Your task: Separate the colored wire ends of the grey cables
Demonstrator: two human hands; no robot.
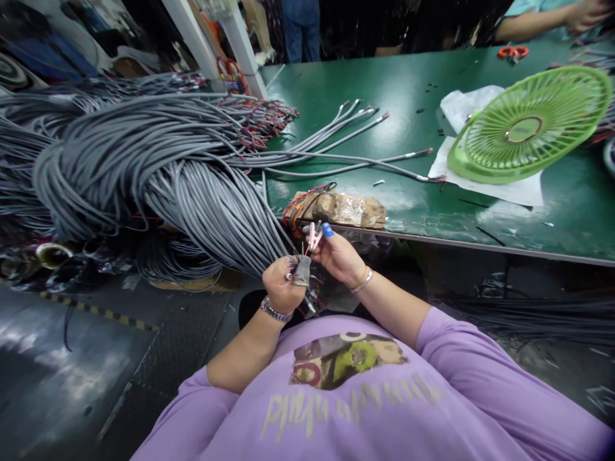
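My left hand [283,285], with a watch on the wrist, is closed around the end of a grey cable, where thin coloured wires fan out. A small grey piece [302,271] sits at its fingertips; I cannot make out what it is. Close beside it, my right hand [341,259] pinches a pale pink clip [314,237] near the wire tips. Blue tape [327,230] wraps a fingertip of that hand. Loose cable ends with red and white tips hang below the hands. A thick bundle of grey cables [206,198] drapes over the table edge to the left.
On the green table [403,128] a taped wooden block [358,210] with wires lies at the near edge. A green fan [528,128] stands on white paper to the right. Red-handled scissors [512,53] lie at the back, near another person's arm [538,27].
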